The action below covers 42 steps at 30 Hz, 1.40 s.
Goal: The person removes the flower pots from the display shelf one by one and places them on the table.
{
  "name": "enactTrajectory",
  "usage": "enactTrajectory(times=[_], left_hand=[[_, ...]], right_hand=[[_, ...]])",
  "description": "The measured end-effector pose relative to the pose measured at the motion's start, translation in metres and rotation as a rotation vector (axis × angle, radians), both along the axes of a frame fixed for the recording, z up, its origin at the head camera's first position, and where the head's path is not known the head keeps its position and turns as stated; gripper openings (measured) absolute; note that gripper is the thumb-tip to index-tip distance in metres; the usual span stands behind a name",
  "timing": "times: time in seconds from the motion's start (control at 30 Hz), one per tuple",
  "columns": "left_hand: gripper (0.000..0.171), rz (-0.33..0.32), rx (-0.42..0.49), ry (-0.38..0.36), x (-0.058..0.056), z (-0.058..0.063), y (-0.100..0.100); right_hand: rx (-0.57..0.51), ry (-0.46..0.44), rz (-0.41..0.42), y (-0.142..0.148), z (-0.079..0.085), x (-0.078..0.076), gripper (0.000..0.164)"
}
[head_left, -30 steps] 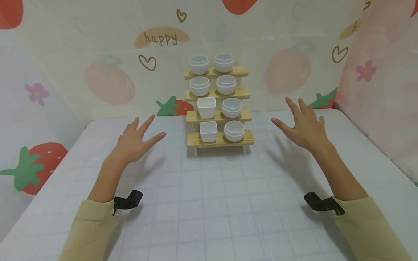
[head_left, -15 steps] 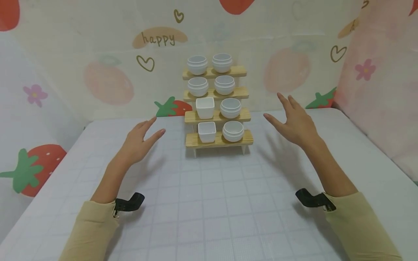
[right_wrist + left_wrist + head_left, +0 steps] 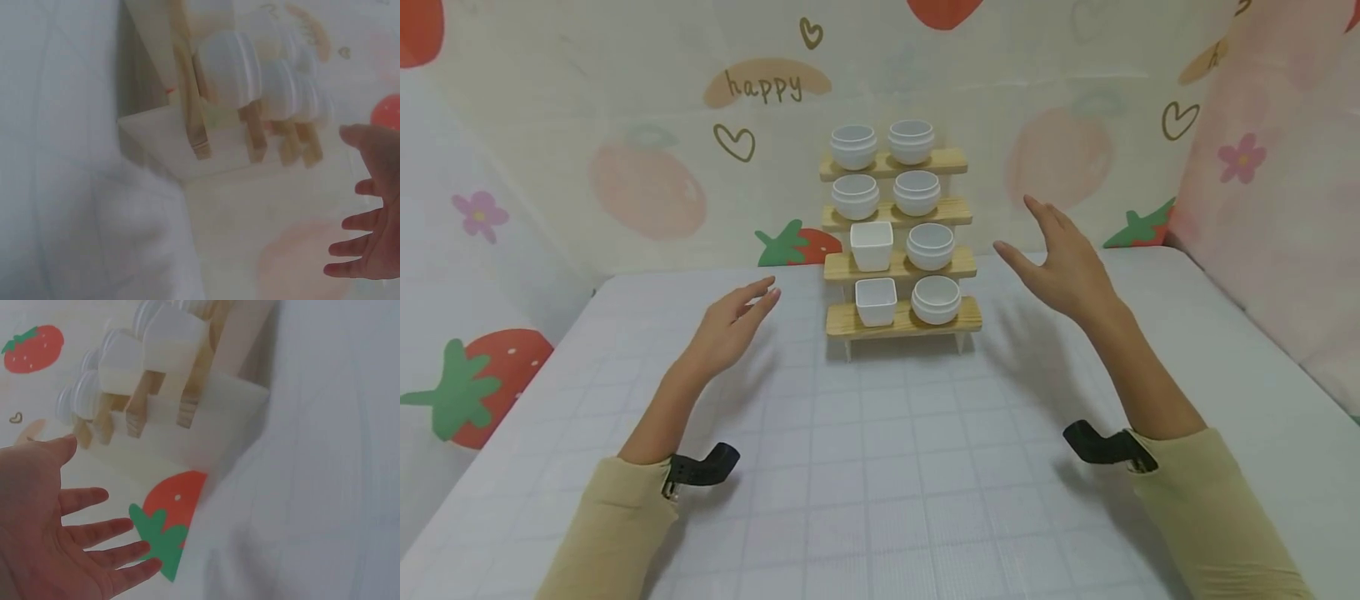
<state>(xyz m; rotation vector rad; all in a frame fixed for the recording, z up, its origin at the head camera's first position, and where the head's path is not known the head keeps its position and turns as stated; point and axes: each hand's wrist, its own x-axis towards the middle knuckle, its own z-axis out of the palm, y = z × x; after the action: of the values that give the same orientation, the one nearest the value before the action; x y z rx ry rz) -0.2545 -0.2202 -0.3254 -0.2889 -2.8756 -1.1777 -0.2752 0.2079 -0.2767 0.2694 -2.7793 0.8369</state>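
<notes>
A four-step wooden display stand (image 3: 904,326) stands at the back of the table, with two white bowls on each step. The lower two steps each carry a square bowl (image 3: 876,302) on the left and a round bowl (image 3: 936,300) on the right; the upper two hold round ones only. My left hand (image 3: 730,329) hovers left of the stand, its fingers extended and touching nothing. On the other side, my right hand (image 3: 1063,271) is raised in the air, thumb spread from the straight fingers. Both wrist views show empty palms facing the stand.
A white grid-patterned cloth (image 3: 850,467) covers the table. Behind it hangs a backdrop (image 3: 940,75) printed with strawberries, hearts and the word "happy". A pink side panel (image 3: 1285,208) borders the table on the right.
My right hand has moved left and slightly up, closer to the stand. The fingers and thumb of my left hand have drawn nearer together. The bowls stay in place.
</notes>
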Motion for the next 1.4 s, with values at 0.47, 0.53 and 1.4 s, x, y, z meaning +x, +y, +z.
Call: enactTrajectory(times=[0.47,0.53,1.4], left_hand=[[0.055,-0.051,0.201,-0.014,0.002,0.0,0.016],[0.054,-0.06,0.229,-0.026,0.001,0.0,0.018],[0.05,-0.099,0.556,-0.203,-0.004,-0.016,0.041]], right_hand=[[-0.109,0.105,0.057,-0.02,0.019,-0.004,0.076],[-0.112,0.115,0.062,-0.023,0.021,-0.006,0.074],[-0.224,0.108,0.082,-0.06,0.047,-0.018,0.063]])
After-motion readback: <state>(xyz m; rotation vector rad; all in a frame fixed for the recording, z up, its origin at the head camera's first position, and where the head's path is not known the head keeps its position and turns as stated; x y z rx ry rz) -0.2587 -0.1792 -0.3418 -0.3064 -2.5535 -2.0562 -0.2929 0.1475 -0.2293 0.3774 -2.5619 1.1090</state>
